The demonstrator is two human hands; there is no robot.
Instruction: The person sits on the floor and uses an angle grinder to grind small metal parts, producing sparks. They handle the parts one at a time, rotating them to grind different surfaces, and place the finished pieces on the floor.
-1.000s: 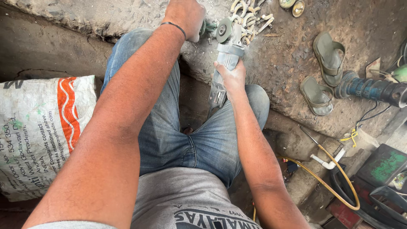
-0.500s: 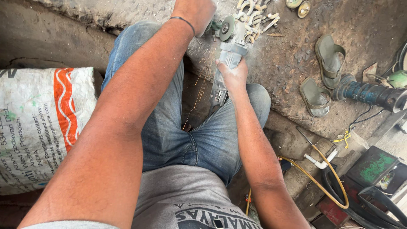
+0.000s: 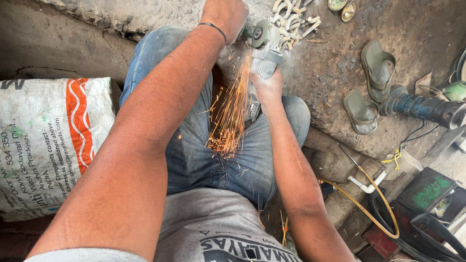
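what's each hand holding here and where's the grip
The right hand grips the grey angle grinder around its body, behind the disc. The left hand is closed at the disc, amid orange sparks; what it holds is hidden.

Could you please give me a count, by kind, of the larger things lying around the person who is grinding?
Angle grinder, in the right hand: 1
Sandals: 2
Printed sack: 1
Blue power tool: 1
Yellow hose: 1
Total: 6
The small metal pieces near the left hand are too jumbled to count.
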